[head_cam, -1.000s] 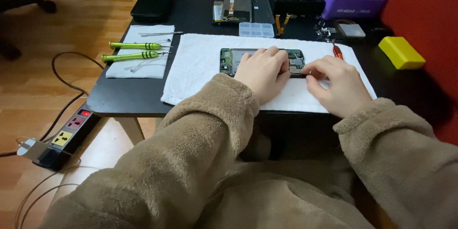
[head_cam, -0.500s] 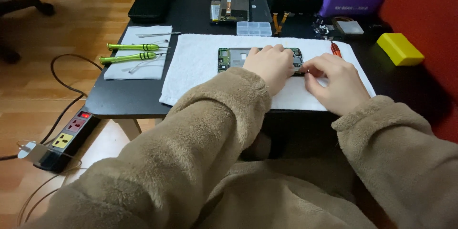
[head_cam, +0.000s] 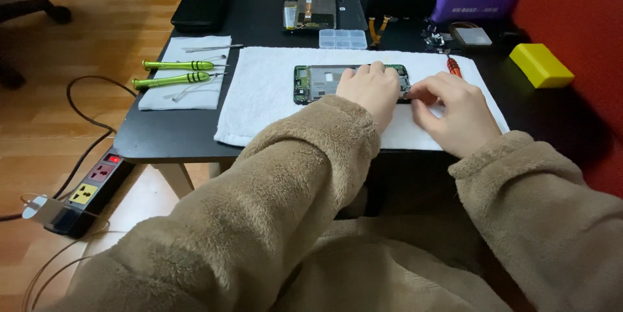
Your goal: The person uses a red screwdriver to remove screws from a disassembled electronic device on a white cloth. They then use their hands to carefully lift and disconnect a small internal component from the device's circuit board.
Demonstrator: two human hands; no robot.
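An opened phone (head_cam: pixel 322 82) with its green circuit board showing lies on a white towel (head_cam: pixel 259 94). My left hand (head_cam: pixel 370 91) rests on top of the phone's right half and holds it down. My right hand (head_cam: pixel 451 114) is beside it, with thumb and fingers pinched together at the phone's right end. What the fingertips pinch is hidden. A red-handled screwdriver (head_cam: pixel 453 66) lies on the towel just behind my right hand.
Two green screwdrivers (head_cam: pixel 174 72) and tweezers lie on a small cloth (head_cam: pixel 159 96) at the left. Behind the towel are a clear parts box (head_cam: pixel 343 38), another dismantled device (head_cam: pixel 309 8), a black case (head_cam: pixel 200 4), a purple bin (head_cam: pixel 468 1) and a yellow block (head_cam: pixel 540 65). A power strip (head_cam: pixel 87 190) lies on the floor.
My right hand's fingers have moved left to the phone's right end and pinched together. My left hand has slid slightly right along the phone.
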